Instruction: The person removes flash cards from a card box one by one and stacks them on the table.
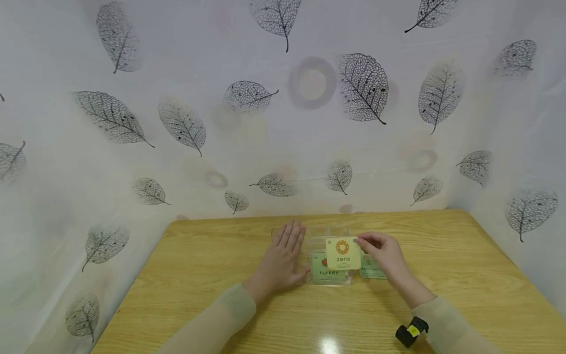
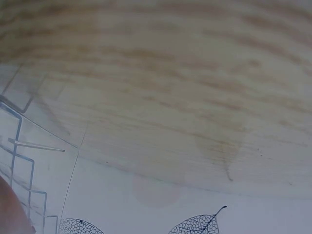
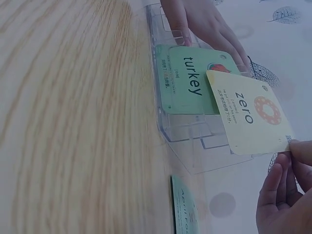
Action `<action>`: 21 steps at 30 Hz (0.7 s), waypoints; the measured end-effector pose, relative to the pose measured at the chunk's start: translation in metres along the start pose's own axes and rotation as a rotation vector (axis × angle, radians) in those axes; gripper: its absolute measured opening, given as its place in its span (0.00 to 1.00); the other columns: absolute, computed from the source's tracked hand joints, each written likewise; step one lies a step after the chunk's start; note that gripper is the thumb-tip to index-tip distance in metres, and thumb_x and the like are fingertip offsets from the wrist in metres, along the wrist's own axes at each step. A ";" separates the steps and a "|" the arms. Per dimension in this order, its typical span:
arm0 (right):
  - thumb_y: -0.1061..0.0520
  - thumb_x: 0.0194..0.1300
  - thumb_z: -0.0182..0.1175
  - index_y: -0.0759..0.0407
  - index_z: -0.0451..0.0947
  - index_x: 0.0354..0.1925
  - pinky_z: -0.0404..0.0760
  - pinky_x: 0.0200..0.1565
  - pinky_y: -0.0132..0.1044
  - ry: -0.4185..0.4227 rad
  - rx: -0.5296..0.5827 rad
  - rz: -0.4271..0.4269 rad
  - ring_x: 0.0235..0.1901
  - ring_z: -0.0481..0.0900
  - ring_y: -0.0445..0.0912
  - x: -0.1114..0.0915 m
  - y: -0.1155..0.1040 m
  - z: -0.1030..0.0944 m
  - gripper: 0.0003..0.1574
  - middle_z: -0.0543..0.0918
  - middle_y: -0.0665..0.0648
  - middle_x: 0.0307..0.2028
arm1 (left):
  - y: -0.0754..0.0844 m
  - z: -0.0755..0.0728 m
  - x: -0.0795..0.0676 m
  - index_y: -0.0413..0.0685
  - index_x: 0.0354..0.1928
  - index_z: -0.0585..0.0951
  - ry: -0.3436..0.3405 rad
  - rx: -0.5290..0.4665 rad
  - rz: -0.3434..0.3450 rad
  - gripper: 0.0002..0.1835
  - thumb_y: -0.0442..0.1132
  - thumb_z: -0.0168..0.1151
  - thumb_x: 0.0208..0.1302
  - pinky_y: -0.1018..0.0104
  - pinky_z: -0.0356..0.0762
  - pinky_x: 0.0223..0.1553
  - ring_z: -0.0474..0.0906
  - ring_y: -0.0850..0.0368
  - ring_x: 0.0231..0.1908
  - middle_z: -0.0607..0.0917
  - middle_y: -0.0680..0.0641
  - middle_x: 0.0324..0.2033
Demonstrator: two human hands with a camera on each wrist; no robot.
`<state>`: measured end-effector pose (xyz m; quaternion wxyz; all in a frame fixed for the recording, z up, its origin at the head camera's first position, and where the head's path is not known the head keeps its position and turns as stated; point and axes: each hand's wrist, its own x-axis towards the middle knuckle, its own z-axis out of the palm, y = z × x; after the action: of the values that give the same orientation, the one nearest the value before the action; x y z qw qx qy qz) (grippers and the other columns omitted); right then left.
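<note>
My right hand [image 1: 384, 253] pinches a yellow flash card [image 1: 343, 262] by its upper right corner; it reads "zero" and has an orange ring picture. This card overlaps a green "turkey" card [image 3: 183, 97] that lies in a clear plastic card tray [image 3: 202, 155]. On the tray's left side my left hand [image 1: 282, 258] rests with straight fingers, its thumb beside the turkey card. Only a bit of that hand [image 2: 10, 214] shows in the left wrist view, next to clear tray walls. A green "April Fool" card [image 1: 372, 270] sits right of the tray, partly behind my right hand.
The pale wooden table [image 1: 212, 275] carries everything. A white leaf-printed sheet [image 1: 274, 132] hangs behind and along both sides, meeting the table's back edge just beyond the tray. A black wrist camera [image 1: 409, 335] is by my right sleeve.
</note>
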<state>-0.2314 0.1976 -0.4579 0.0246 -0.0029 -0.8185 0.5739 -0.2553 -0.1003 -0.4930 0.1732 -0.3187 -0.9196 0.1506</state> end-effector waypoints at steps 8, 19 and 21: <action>0.56 0.77 0.64 0.72 0.83 0.57 0.86 0.39 0.32 0.010 0.012 0.023 0.38 0.82 0.38 -0.001 -0.001 -0.003 0.20 0.87 0.47 0.37 | 0.000 0.001 0.000 0.36 0.84 0.49 0.019 0.015 -0.003 0.54 0.73 0.43 0.75 0.49 0.51 0.85 0.48 0.39 0.85 0.53 0.36 0.84; 0.56 0.77 0.64 0.71 0.83 0.57 0.86 0.38 0.32 0.035 0.011 0.039 0.37 0.81 0.38 -0.001 0.003 -0.008 0.20 0.86 0.45 0.36 | 0.000 -0.001 -0.001 0.36 0.85 0.48 0.011 0.023 0.003 0.54 0.73 0.41 0.75 0.49 0.52 0.85 0.48 0.39 0.85 0.52 0.35 0.85; 0.56 0.77 0.64 0.71 0.83 0.58 0.87 0.38 0.32 0.035 0.012 0.042 0.37 0.82 0.37 -0.001 0.005 -0.009 0.21 0.86 0.45 0.36 | 0.000 -0.002 -0.001 0.36 0.85 0.49 0.006 0.027 0.004 0.54 0.73 0.41 0.75 0.49 0.51 0.85 0.48 0.39 0.85 0.51 0.36 0.85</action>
<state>-0.2304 0.2076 -0.4594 0.0270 -0.0303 -0.8142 0.5791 -0.2540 -0.1005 -0.4916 0.1799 -0.3186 -0.9164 0.1625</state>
